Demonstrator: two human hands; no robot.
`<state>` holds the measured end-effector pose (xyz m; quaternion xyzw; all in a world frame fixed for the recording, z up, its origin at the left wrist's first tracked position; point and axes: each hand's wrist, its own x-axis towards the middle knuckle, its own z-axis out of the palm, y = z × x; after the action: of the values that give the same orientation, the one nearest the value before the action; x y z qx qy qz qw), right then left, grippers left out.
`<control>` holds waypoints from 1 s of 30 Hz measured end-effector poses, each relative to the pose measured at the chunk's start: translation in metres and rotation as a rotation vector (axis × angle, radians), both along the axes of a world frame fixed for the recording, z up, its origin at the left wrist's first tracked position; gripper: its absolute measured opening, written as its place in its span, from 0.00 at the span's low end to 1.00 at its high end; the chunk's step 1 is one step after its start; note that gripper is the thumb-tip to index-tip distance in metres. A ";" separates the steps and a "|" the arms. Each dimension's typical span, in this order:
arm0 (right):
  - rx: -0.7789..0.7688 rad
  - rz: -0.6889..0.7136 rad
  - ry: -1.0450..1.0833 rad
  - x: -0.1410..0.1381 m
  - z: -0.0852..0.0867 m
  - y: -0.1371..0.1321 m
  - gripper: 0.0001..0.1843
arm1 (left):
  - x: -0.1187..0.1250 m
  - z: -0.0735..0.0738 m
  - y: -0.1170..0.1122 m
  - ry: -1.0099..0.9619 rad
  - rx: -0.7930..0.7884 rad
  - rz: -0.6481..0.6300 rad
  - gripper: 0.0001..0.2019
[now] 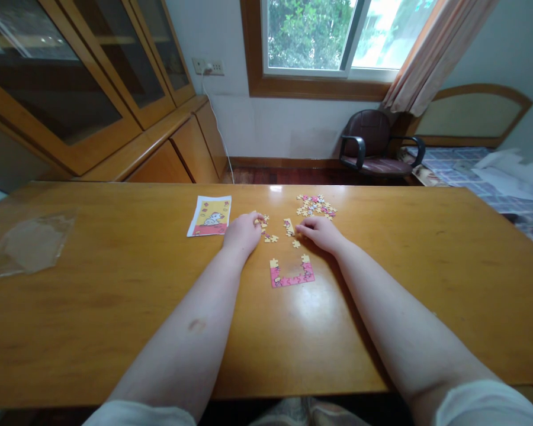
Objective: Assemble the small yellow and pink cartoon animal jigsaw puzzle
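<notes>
My left hand (pixel 244 229) is closed, its fingertips on a small group of yellowish jigsaw puzzle pieces (pixel 273 238); a piece shows at the fingertips. Opposite it, my right hand (pixel 323 233) has its fingers pinched together beside a short joined strip of puzzle pieces (pixel 288 226). Whatever those right fingers hold is too small to make out. One loose yellow piece (pixel 296 244) lies just below the strip. Nearer to me is a U-shaped section of joined pink and yellow puzzle pieces (pixel 293 280), its gap facing away from me.
Beyond my right hand is a heap of loose puzzle pieces (pixel 315 205). A picture card (pixel 209 216) with a white animal lies left of my left hand. On the far left sits a clear plastic bag (pixel 31 242). The wooden table (pixel 115 307) ends before a cabinet and chair (pixel 368 142).
</notes>
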<state>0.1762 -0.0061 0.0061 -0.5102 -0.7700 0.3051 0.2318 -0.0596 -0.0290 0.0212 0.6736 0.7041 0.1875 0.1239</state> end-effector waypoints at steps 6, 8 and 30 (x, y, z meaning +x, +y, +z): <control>-0.019 0.005 0.007 0.000 0.001 0.000 0.19 | 0.009 0.013 -0.019 0.185 -0.051 -0.221 0.15; -0.018 0.007 0.005 0.000 0.001 0.000 0.19 | 0.012 0.016 -0.024 0.240 -0.086 -0.235 0.14; -0.136 0.040 0.180 -0.002 0.003 -0.004 0.15 | 0.024 0.009 -0.021 -0.253 0.003 -0.089 0.05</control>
<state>0.1742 -0.0102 0.0095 -0.4798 -0.7336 0.4057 0.2589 -0.0352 -0.0500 0.0297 0.6752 0.6520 0.2665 0.2188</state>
